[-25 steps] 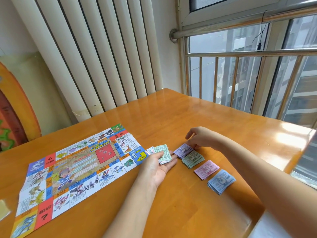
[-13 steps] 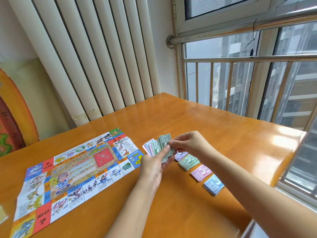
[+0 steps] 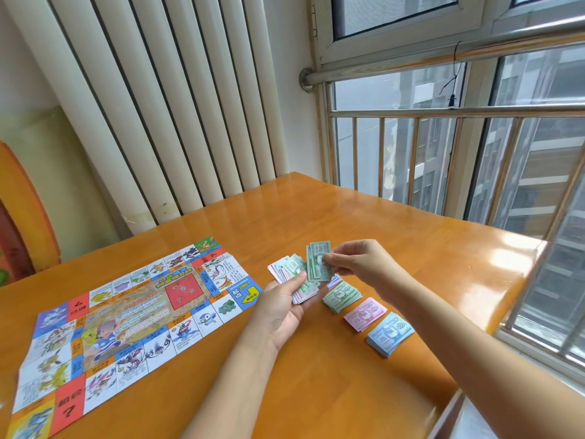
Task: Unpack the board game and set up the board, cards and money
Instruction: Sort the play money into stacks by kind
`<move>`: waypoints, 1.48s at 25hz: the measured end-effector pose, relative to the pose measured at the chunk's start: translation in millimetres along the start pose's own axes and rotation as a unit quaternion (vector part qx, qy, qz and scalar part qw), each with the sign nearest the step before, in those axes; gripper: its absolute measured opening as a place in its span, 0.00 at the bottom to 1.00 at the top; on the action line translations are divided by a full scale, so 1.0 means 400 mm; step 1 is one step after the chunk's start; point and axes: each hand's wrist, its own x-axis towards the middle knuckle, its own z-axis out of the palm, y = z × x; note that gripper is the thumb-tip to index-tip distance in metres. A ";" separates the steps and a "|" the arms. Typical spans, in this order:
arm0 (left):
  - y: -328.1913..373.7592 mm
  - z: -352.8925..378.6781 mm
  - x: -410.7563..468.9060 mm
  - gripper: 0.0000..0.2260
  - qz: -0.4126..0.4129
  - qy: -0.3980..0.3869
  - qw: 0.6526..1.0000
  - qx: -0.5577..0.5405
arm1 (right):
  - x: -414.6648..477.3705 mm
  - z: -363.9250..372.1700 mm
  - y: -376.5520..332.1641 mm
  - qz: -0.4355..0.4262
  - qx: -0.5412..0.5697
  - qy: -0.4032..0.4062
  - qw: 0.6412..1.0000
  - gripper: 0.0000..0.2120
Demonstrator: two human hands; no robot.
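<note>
One table carries everything. Board lies unfolded and flat on its left part, long axis running near-left to far-right; the blue corner square ends just beside the left hand.

Three sorted piles of money sit in a diagonal row right of the hands: green pile, pink pile, blue pile, each apart from the next, long edges roughly parallel. A sliver of a paler pile shows under the right hand; colour hard to tell.

Left hand is palm up, fingers curled under a fanned wad of mixed notes, thumb on top. Right hand is above it, thumb and fingertips pinching a few green notes held upright, lower edge touching the wad.

Green pile lies just below and right of the pinched notes, nearest the right hand. Judgement: those notes go there next, a short drop toward the person.
</note>
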 end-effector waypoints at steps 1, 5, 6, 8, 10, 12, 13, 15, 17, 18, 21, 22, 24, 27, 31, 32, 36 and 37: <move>-0.001 -0.002 0.000 0.06 0.006 0.007 1.000 0.026 | -0.003 -0.006 -0.002 -0.006 -0.034 -0.011 0.999 0.05; -0.005 -0.004 -0.007 0.03 0.023 0.022 0.994 0.102 | -0.013 -0.015 -0.006 -0.048 -0.134 -0.024 0.990 0.05; -0.006 -0.005 -0.008 0.04 0.027 0.022 0.994 0.108 | -0.016 -0.015 -0.007 -0.057 -0.133 -0.020 0.989 0.06; -0.006 -0.004 -0.007 0.04 0.037 0.023 0.993 0.110 | -0.023 -0.016 -0.009 -0.064 -0.111 -0.008 0.992 0.07; -0.008 -0.005 -0.006 0.05 0.049 0.023 0.992 0.111 | -0.029 -0.016 -0.006 -0.054 -0.082 -0.007 0.995 0.07; -0.012 -0.006 -0.004 0.05 0.060 0.024 0.990 0.124 | -0.035 -0.010 -0.002 -0.042 -0.072 -0.030 0.996 0.06; -0.013 -0.006 -0.004 0.05 0.064 0.023 0.989 0.130 | -0.037 -0.006 0.001 -0.039 -0.073 -0.039 0.996 0.05; -0.013 -0.005 -0.004 0.05 0.057 0.012 0.991 0.122 | -0.034 -0.004 0.006 -0.034 -0.064 -0.023 0.997 0.05; -0.011 -0.004 -0.003 0.04 0.039 -0.005 0.995 0.088 | -0.030 -0.010 0.011 -0.022 -0.042 0.000 0.999 0.04; -0.011 -0.004 -0.001 0.04 0.035 -0.010 0.996 0.080 | -0.029 -0.015 0.013 -0.015 -0.027 0.003 1.000 0.03; -0.021 -0.007 0.002 0.05 0.051 -0.007 0.991 0.121 | -0.030 -0.027 0.020 -0.006 0.027 -0.008 1.000 0.04; -0.025 -0.009 0.004 0.05 0.065 0.000 0.987 0.146 | -0.032 -0.029 0.020 -0.006 0.040 -0.017 0.999 0.05; -0.030 -0.012 0.003 0.06 0.096 0.013 0.977 0.189 | -0.037 -0.026 0.022 -0.005 0.043 -0.044 0.998 0.05; -0.030 -0.012 0.002 0.07 0.122 0.016 0.971 0.203 | -0.036 -0.026 0.028 0.005 0.041 -0.037 0.998 0.03; -0.032 -0.013 0.003 0.06 0.126 0.018 0.972 0.197 | -0.034 -0.041 0.032 0.031 0.072 -0.032 0.996 0.02; -0.034 -0.013 0.004 0.06 0.128 0.018 0.972 0.198 | -0.037 -0.038 0.033 0.030 0.076 -0.044 0.996 0.02; -0.037 -0.009 0.005 0.06 0.141 0.021 0.968 0.207 | -0.042 -0.012 0.037 0.007 0.041 -0.070 0.997 0.05; -0.034 -0.009 0.005 0.05 0.140 0.019 0.969 0.204 | -0.042 -0.007 0.034 -0.001 0.027 -0.058 0.998 0.05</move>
